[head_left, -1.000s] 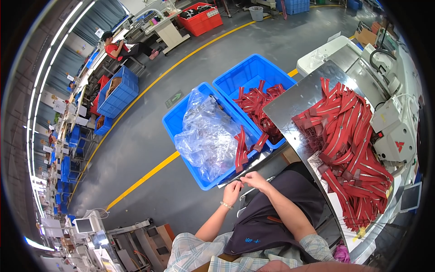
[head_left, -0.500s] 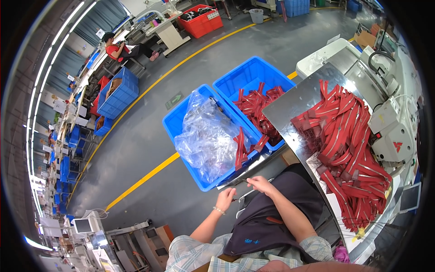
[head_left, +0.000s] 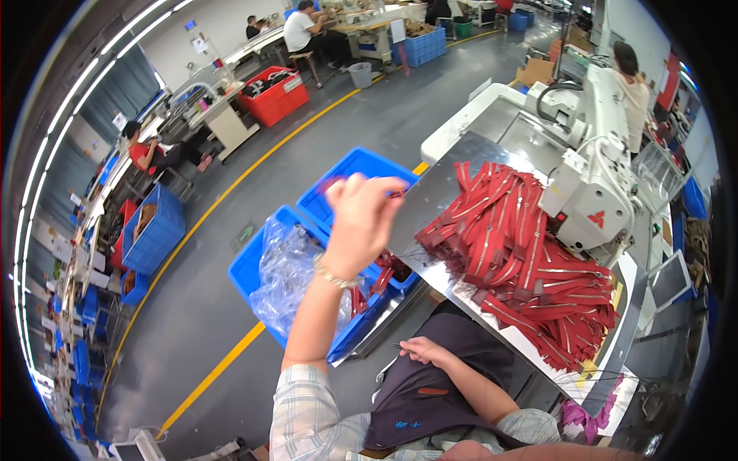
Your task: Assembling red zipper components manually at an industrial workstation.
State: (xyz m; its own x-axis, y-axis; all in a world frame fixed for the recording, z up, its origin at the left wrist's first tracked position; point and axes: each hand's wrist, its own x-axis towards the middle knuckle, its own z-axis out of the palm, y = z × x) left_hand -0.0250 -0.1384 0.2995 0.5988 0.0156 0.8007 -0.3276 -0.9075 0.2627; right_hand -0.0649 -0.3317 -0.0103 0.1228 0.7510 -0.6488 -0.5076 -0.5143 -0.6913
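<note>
Grey floor (head_left: 231, 307) lies open at left and centre. Two blue bins (head_left: 361, 173) block the frame's middle; red zipper strips (head_left: 523, 261) crowd the tabletop (head_left: 442, 188) right, the sewing machine (head_left: 600, 184) walling its upper edge.

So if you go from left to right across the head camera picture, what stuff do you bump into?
Clear plastic bag in a blue bin → raised left hand → pile of red zipper strips → white sewing machine.

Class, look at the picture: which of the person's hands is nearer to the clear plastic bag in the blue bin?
Left. The left hand is raised just right of the clear plastic bag above the blue bin; the right hand rests lower, on the dark apron.
</note>
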